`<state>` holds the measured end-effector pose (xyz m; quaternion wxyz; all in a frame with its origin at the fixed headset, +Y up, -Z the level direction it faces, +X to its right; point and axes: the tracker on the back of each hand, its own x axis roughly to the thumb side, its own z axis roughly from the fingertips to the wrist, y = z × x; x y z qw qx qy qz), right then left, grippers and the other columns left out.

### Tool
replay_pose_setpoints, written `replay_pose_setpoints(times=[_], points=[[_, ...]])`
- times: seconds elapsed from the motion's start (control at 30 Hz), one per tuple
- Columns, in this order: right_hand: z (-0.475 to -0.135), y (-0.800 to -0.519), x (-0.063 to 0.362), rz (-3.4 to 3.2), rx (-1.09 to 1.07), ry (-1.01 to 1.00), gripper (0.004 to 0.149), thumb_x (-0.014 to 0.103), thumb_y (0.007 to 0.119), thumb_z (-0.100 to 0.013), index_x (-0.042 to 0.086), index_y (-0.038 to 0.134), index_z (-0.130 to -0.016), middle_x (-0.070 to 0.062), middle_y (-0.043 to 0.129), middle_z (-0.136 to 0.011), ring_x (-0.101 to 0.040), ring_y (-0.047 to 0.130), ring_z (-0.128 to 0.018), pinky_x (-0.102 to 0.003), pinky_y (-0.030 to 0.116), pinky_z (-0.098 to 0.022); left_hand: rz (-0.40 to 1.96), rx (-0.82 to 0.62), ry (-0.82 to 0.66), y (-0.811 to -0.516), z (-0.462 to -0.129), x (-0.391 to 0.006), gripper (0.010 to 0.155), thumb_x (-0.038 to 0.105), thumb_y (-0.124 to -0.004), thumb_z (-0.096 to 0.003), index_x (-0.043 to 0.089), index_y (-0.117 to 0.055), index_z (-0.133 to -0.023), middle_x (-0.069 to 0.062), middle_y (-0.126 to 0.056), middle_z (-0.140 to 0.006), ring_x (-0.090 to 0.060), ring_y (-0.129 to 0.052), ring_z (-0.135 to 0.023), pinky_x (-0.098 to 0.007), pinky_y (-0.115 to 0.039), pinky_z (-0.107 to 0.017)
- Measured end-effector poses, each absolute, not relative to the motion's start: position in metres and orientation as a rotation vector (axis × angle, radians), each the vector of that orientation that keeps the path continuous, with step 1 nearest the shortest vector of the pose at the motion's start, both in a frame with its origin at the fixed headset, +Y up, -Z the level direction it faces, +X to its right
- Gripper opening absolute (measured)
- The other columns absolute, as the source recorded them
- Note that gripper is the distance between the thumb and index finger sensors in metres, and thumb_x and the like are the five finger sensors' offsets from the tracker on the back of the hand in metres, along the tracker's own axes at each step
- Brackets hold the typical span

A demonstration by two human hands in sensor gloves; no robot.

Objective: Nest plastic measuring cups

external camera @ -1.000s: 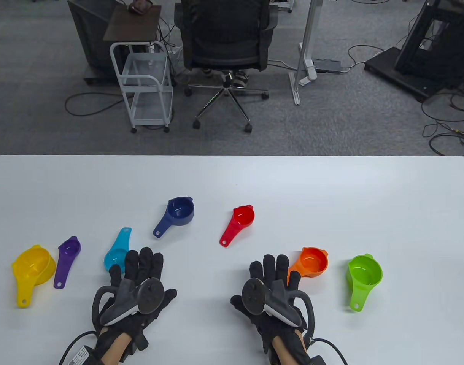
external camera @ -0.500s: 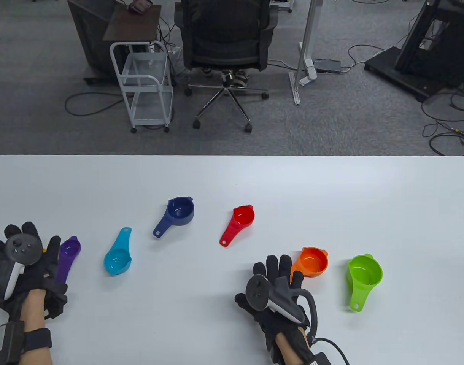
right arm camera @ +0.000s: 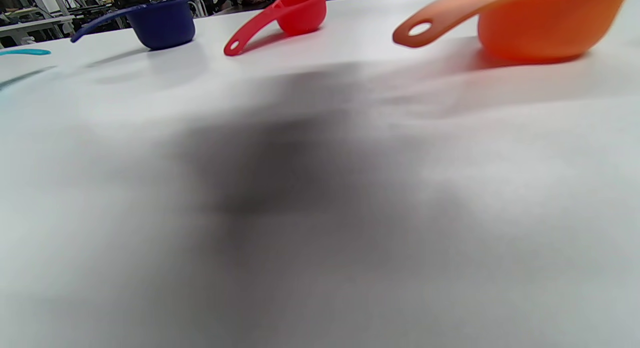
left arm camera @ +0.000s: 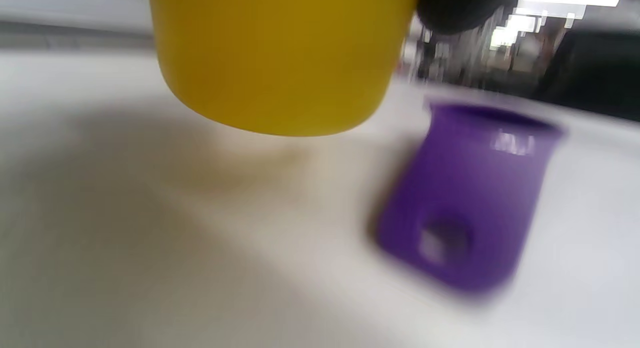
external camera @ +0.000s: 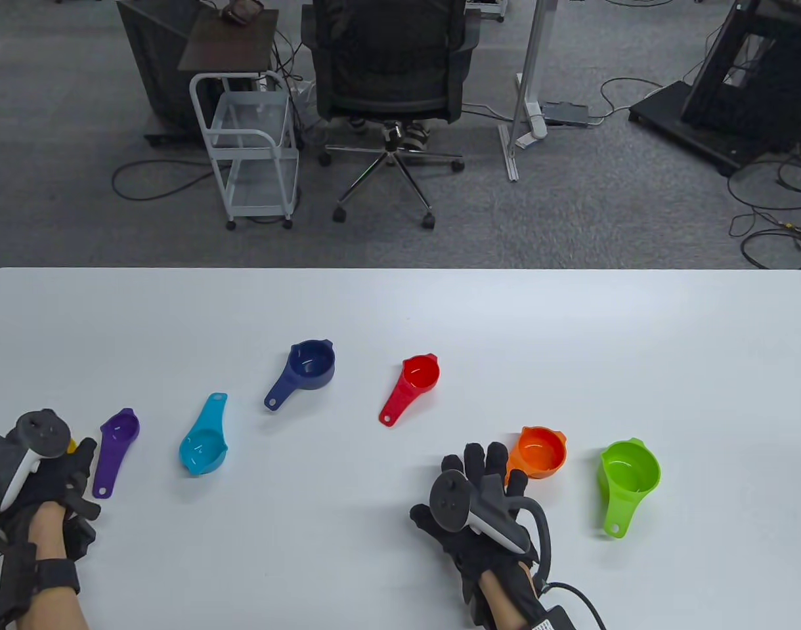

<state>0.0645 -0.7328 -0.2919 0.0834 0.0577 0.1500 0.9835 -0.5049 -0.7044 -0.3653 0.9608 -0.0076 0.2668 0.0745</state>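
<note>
Several plastic measuring cups lie apart on the white table (external camera: 400,308): yellow (external camera: 72,446), purple (external camera: 115,449), cyan (external camera: 205,446), navy (external camera: 308,367), red (external camera: 413,384), orange (external camera: 538,453) and green (external camera: 627,476). My left hand (external camera: 52,459) is at the far left, over the yellow cup, and grips it. In the left wrist view the yellow cup (left arm camera: 280,58) hangs just above the table beside the purple cup (left arm camera: 470,198). My right hand (external camera: 489,462) lies flat with fingers stretched out, next to the orange cup's handle (right arm camera: 425,23), holding nothing.
The table's near edge is just behind both wrists. Past the far edge stand an office chair (external camera: 390,65) and a white wire cart (external camera: 253,151) on the floor. The navy cup (right arm camera: 160,23) and red cup (right arm camera: 295,13) show far off in the right wrist view.
My left hand moved from beside the cyan cup to the far left, covered the yellow cup and closed on it. My right hand crept slightly right.
</note>
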Motion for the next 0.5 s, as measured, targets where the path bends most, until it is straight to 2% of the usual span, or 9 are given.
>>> replay_pose_setpoints(times=[0.1, 0.2, 0.37, 0.5], points=[[-0.291, -0.729, 0.063, 2.936, 0.178, 0.426, 0.091, 0.064, 0.047, -0.053, 0.006, 0.024, -0.118, -0.036, 0.006, -0.119, -0.059, -0.004, -0.095, -0.079, 0.011, -0.065, 0.176, 0.07, 0.424, -0.668, -0.364, -0.46, 0.089, 0.06, -0.065, -0.0558, 0.015, -0.022, -0.119, -0.035, -0.028, -0.115, -0.06, -0.038, -0.092, -0.073, -0.04, -0.064], [-0.288, -0.726, 0.063, 2.945, 0.193, 0.393, 0.09, 0.064, 0.047, -0.053, 0.005, 0.024, -0.118, -0.036, 0.007, -0.118, -0.06, -0.004, -0.095, -0.079, 0.011, -0.064, 0.131, 0.054, 0.238, -0.652, -0.362, -0.376, 0.09, 0.06, -0.065, -0.0562, 0.013, -0.02, -0.119, -0.036, -0.026, -0.114, -0.06, -0.037, -0.092, -0.073, -0.038, -0.064], [-0.284, -0.722, 0.061, 2.949, 0.209, 0.361, 0.09, 0.063, 0.047, -0.054, 0.005, 0.024, -0.118, -0.037, 0.007, -0.118, -0.06, -0.004, -0.095, -0.079, 0.011, -0.064, 0.204, -0.072, 0.01, -0.67, -0.354, -0.227, 0.09, 0.06, -0.061, -0.0581, 0.012, -0.015, -0.119, -0.036, -0.021, -0.114, -0.06, -0.032, -0.093, -0.074, -0.034, -0.066], [-0.28, -0.718, 0.062, 2.947, 0.209, 0.312, 0.09, 0.063, 0.047, -0.054, 0.005, 0.024, -0.118, -0.036, 0.007, -0.118, -0.06, -0.003, -0.095, -0.079, 0.011, -0.064, 0.215, -0.172, -0.075, -0.693, -0.352, -0.146, 0.09, 0.06, -0.06, -0.058, 0.01, -0.014, -0.118, -0.037, -0.02, -0.113, -0.061, -0.031, -0.092, -0.075, -0.034, -0.065]])
